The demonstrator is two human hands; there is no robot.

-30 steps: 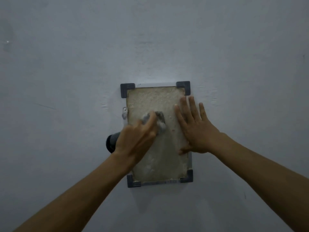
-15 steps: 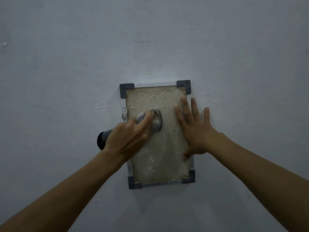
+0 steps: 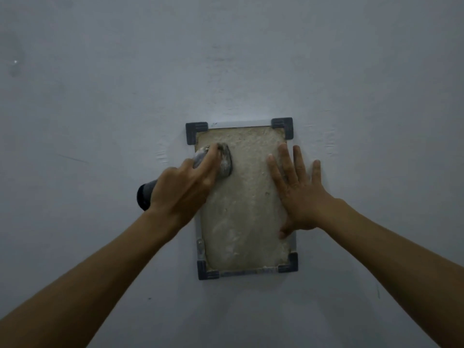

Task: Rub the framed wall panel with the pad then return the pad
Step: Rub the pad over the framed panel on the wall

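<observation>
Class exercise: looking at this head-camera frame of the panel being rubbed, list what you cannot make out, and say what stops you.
- Middle of the pad tool's handle: head view, covered by the left hand.
- Right edge of the framed wall panel: partly under the right hand.
- Where the pad is returned to: outside the frame.
- Panel material: dim light, too coarse to tell.

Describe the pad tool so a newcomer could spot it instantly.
Start at the framed panel, a rough beige rectangle with dark corner brackets on the pale wall. Near its upper-left corner, the left hand presses the pad against it. It is the only dusty grey disc, with a dark handle behind the hand.
</observation>
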